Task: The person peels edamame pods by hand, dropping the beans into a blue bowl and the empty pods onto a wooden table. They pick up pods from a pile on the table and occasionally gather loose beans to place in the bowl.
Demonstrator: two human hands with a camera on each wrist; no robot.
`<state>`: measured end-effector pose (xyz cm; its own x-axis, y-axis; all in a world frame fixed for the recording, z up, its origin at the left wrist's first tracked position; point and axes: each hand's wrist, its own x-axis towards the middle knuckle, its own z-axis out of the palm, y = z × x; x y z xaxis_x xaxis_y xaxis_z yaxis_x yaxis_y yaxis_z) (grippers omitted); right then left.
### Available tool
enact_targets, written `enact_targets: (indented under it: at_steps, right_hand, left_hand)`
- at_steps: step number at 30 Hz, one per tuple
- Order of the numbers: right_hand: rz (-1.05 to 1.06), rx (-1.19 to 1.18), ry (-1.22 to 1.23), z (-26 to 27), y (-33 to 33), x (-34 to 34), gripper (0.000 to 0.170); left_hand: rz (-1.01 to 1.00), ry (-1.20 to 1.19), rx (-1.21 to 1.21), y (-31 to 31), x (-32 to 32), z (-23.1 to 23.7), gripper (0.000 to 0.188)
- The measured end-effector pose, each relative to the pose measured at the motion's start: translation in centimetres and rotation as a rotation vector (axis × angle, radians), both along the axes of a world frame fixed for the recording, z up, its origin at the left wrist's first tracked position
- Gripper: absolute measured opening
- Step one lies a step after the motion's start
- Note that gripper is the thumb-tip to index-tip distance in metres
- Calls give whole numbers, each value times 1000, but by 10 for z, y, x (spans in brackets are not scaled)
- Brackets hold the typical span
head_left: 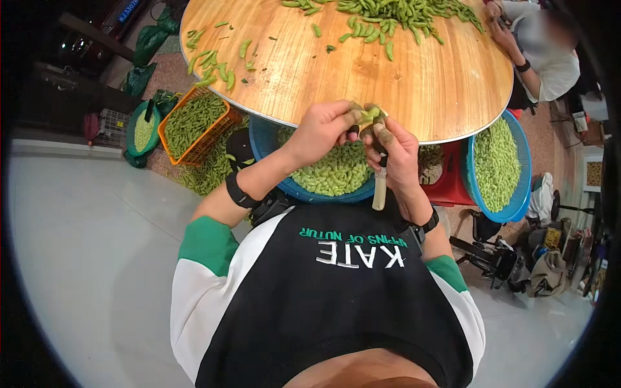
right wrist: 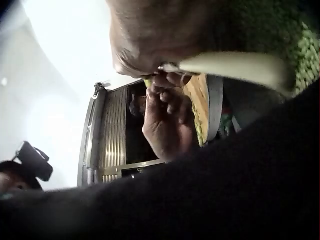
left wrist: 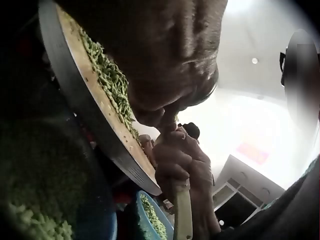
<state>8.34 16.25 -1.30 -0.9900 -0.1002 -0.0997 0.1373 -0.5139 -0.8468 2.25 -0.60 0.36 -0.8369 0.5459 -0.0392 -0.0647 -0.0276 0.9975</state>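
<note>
Both hands meet over the blue basin of shelled beans point(head_left: 333, 174), at the round table's near edge. The left hand point(head_left: 323, 129) pinches a green pod point(head_left: 370, 116) between thumb and fingers. From the other side the right hand point(head_left: 396, 150) holds the pod's other end and also grips a pale-handled tool point(head_left: 380, 191), its handle hanging down from the palm. In the left wrist view the right hand point(left wrist: 182, 165) is curled round the same handle point(left wrist: 183, 215). The handle point(right wrist: 235, 67) also shows in the right wrist view; the tool's tip is hidden by the fingers.
On the wooden table point(head_left: 291, 77) lie a large pile of pods point(head_left: 401, 16) and a smaller scatter at left. An orange crate of pods point(head_left: 194, 126) stands left below, another blue basin point(head_left: 497, 165) right. Another person point(head_left: 546, 55) sits at the table's far right.
</note>
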Motion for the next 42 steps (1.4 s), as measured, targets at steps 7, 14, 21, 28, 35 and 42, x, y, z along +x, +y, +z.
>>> enact_targets:
  at_steps: [7, 14, 21, 28, 35, 42]
  right_hand:
    - [-271, 745, 268, -7, -9, -5, 31]
    - [-356, 1098, 602, -26, -1, -13, 27]
    - [-272, 1108, 680, -12, -6, -4, 21]
    - [-183, 1087, 517, -15, 5, 4, 18]
    - [-180, 967, 427, -23, 0, 6, 16]
    - [105, 809, 360, -16, -4, 8, 15]
  left_hand:
    - [70, 540, -307, -2, 18, 0, 8]
    - [69, 488, -279, -3, 28, -8, 11]
    - [92, 248, -259, -5, 30, -19, 9]
    - [10, 456, -296, -13, 36, -24, 17]
    - [14, 466, -242, -29, 31, -9, 15]
    - [274, 1267, -1034, -73, -115, 1, 12]
